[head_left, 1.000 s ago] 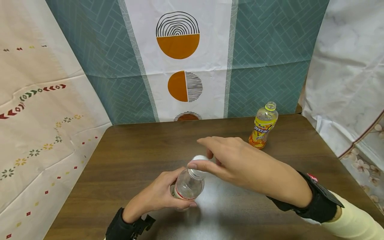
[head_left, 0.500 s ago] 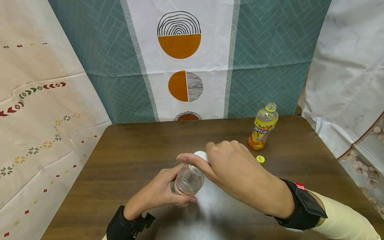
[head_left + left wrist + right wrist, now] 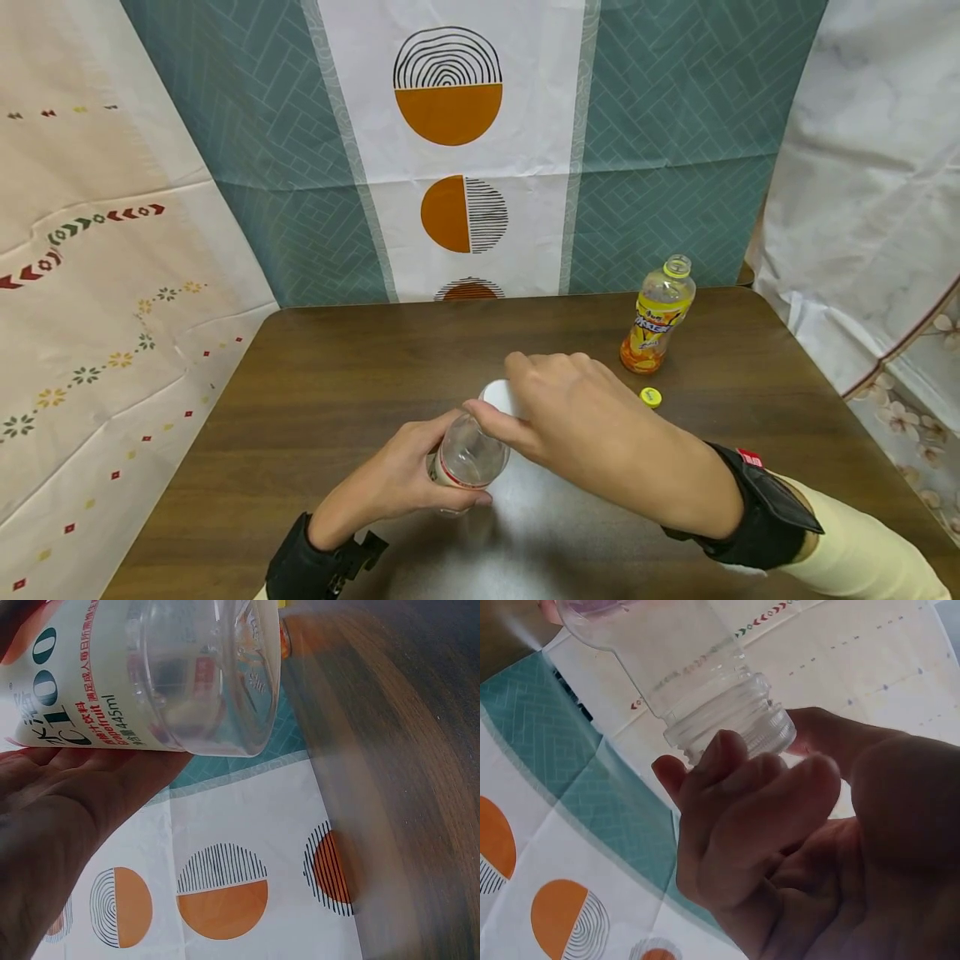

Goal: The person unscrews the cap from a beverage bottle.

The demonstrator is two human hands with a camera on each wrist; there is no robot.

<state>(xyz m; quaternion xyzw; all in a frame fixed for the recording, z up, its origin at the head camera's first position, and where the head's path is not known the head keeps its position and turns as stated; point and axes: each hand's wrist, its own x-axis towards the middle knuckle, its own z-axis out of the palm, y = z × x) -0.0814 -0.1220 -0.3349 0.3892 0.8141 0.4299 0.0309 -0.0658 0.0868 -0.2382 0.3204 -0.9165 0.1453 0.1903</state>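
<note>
A clear plastic bottle (image 3: 472,452) stands tilted or upright, I cannot tell which, near the middle of the wooden table. My left hand (image 3: 401,482) grips its body, thumb in front and fingers partly hidden behind. Its pale label (image 3: 60,694) with printed text shows in the left wrist view. A white bottle cap (image 3: 498,395) sits on the neck, and my right hand (image 3: 581,429) pinches it from above with thumb and curled fingers. Seen from the right wrist, the fingertips (image 3: 727,754) lie against the neck end, covering part of the cap.
An uncapped bottle (image 3: 656,321) with a yellow label and some orange colour at its base stands at the table's back right. In front of it lies a yellow cap (image 3: 651,397). Patterned cloths hang behind and beside the table (image 3: 360,375).
My right hand has closed its fingers over the white cap and turned slightly. The yellow cap has come into view as the right forearm shifted. My left hand stays on the bottle.
</note>
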